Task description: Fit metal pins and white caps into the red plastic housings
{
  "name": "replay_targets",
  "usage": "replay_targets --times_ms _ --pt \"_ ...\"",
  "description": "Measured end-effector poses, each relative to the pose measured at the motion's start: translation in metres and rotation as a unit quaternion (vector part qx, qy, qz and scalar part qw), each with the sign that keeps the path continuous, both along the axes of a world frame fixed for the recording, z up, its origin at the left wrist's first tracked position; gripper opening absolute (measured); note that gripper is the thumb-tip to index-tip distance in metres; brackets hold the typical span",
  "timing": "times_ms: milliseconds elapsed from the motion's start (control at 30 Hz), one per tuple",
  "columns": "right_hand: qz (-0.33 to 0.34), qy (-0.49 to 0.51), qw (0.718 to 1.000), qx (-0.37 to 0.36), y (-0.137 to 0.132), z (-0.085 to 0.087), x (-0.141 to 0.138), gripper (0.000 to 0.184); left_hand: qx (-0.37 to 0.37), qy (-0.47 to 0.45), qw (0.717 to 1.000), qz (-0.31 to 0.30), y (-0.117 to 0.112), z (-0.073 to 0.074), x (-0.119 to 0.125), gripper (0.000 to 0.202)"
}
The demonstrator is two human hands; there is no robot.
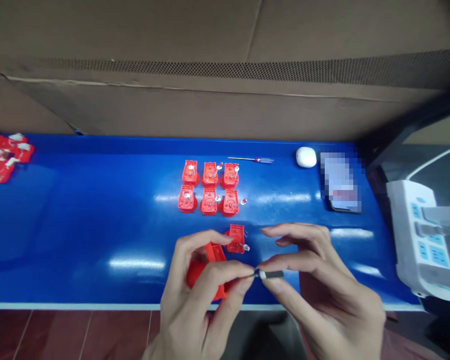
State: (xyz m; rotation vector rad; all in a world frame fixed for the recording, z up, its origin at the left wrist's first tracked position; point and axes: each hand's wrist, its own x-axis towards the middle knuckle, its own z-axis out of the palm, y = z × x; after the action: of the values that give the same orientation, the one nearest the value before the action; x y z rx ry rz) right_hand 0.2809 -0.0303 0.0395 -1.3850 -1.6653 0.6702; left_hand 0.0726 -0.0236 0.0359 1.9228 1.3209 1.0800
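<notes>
My left hand (206, 290) is curled round a red plastic housing (197, 273) above the table's front edge. Its thumb and index fingertip also pinch the thin metal end of a small part with a white collar and dark rod (273, 274). From the other side, the thumb and forefinger of my right hand (318, 285) close on that same part, while its other fingers are raised and bent. Just beyond the fingertips lies another red housing (235, 238) with a small clear-and-metal piece at its corner. The exact kind of the small part is too fine to make out.
Behind my hands, several red housings (209, 173) stand in two rows on the blue table (97, 215). A screwdriver (263, 160), a white case (306, 157) and a phone (339, 182) lie farther back. Red-and-white parts (7, 155) are heaped left; a power strip (416, 235) is right.
</notes>
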Motion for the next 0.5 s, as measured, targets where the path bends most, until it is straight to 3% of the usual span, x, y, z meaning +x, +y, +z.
replay_targets --times_ms 100,233,333,500 --pt "-0.001 0.003 1.0 0.009 -0.001 0.001 -0.001 0.016 -0.03 -0.017 0.999 -0.017 -0.001 -0.001 -0.002 0.025" --pt "0.006 0.028 1.0 0.0 -0.001 0.003 -0.002 0.021 -0.135 -0.075 0.987 -0.029 -0.004 -0.003 -0.007 0.054" --pt "0.019 0.031 0.999 -0.001 0.002 0.005 -0.005 0.023 -0.192 -0.125 0.973 -0.021 -0.009 -0.011 -0.011 0.064" --pt "0.037 -0.011 0.999 0.022 0.006 0.01 -0.012 0.023 -0.187 -0.197 0.962 -0.032 -0.007 -0.027 -0.022 0.078"
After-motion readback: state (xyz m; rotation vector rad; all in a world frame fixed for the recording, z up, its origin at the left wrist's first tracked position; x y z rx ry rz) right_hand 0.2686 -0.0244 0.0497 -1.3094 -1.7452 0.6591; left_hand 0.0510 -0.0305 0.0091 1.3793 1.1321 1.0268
